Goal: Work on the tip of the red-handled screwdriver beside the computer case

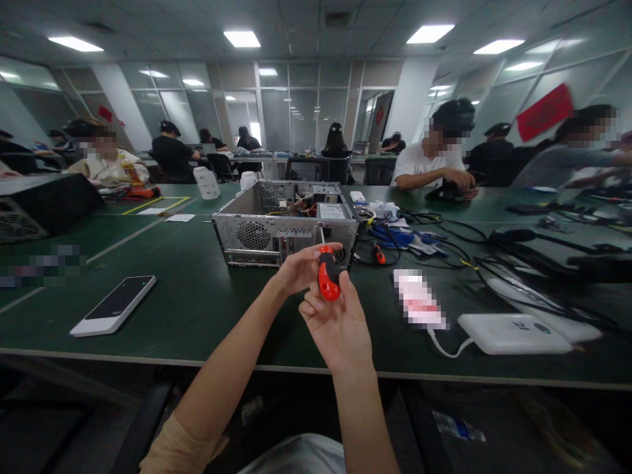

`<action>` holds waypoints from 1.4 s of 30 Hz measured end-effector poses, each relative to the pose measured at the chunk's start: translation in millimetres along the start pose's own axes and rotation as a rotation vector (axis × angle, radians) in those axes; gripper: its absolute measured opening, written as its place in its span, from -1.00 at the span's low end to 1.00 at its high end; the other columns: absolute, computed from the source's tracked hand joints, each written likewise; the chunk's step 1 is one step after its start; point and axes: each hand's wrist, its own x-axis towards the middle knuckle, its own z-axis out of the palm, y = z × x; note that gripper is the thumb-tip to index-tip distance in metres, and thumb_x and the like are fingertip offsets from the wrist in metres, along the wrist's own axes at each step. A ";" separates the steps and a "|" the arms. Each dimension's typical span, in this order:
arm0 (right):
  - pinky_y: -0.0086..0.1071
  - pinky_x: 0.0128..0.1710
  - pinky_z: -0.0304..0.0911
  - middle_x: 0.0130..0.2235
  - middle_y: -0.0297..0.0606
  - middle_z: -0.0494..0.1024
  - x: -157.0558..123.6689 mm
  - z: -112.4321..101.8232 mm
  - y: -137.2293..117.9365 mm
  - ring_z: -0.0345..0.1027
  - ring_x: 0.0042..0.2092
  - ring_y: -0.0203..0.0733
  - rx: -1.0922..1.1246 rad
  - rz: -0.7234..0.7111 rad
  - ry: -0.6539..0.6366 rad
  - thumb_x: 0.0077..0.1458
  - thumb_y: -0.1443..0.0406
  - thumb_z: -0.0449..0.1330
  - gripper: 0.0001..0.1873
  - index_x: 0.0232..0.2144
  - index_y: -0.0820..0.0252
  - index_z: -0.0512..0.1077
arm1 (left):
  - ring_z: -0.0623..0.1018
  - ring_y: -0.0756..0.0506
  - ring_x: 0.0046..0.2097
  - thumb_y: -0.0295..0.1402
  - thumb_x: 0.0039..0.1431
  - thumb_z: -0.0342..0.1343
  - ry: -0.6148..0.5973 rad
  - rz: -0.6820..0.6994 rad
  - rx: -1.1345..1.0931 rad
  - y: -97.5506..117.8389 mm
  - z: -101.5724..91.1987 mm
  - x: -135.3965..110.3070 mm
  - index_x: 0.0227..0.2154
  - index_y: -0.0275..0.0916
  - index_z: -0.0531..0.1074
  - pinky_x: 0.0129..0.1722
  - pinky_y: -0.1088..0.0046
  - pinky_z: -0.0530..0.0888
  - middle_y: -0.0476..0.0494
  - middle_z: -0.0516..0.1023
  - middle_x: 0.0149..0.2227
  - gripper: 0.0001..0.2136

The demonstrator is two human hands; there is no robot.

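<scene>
A screwdriver (328,276) with a stubby red and black handle points away from me, its metal shaft angled up to the back panel of a computer case. My right hand (340,322) grips the handle from below, thumb along its right side. Around the front of the handle, near the shaft, close the fingers of my left hand (300,268). The grey metal computer case (251,236) lies on its side with its top uncovered; cables and a drive show inside. The screwdriver's tip meets the panel near its upper edge; the screw there is too small to make out.
On the green table (197,316) lie a white handheld device (116,306), a phone (419,299) cabled to a white power bank (513,332), blue gloves (409,240), another red-black screwdriver (378,255) and black cables. A black computer case (47,204) stands left. A co-worker (434,155) sits opposite.
</scene>
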 end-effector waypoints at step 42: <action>-0.51 -0.49 0.16 -0.52 -0.50 0.34 0.2 -5.6 -2.3 0.13 -0.52 -0.43 -0.040 -0.014 0.032 0.09 0.20 0.31 -0.82 -0.29 0.13 0.44 | 0.50 -0.05 -0.25 -0.33 -0.12 0.25 -0.120 0.033 0.007 1.9 6.1 -1.5 0.04 -0.30 0.46 -0.09 0.35 0.43 -0.11 0.50 -0.30 -0.45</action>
